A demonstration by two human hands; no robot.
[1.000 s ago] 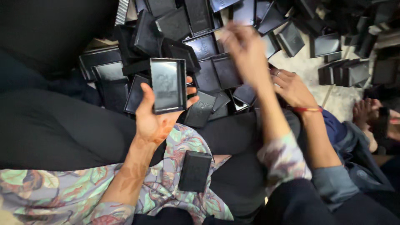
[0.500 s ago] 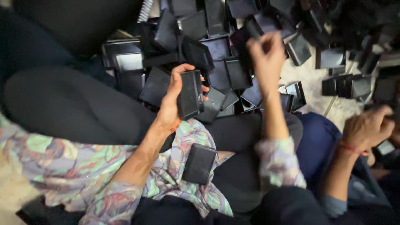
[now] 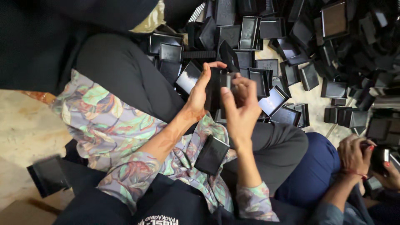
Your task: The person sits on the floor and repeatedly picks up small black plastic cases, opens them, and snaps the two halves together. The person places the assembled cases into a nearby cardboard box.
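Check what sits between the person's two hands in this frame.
In the head view, a black box stands between the left hand and the right hand, both of which grip it. More black boxes lie beyond.

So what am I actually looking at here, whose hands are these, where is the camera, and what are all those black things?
There is no machine here. The single picture comes from a camera worn on a person's head, looking down at their own lap and hands.

The left hand and the right hand are raised together, both gripping a small black rectangular plastic box between them. The arms wear floral patterned sleeves.

Another black box of the same kind rests on the person's lap. Beyond the knees, a big heap of shallow black plastic trays and lids covers the pale floor.

At the lower right, a second person's hands, with a red thread at one wrist, hold a dark item of their own; I cannot tell exactly what.
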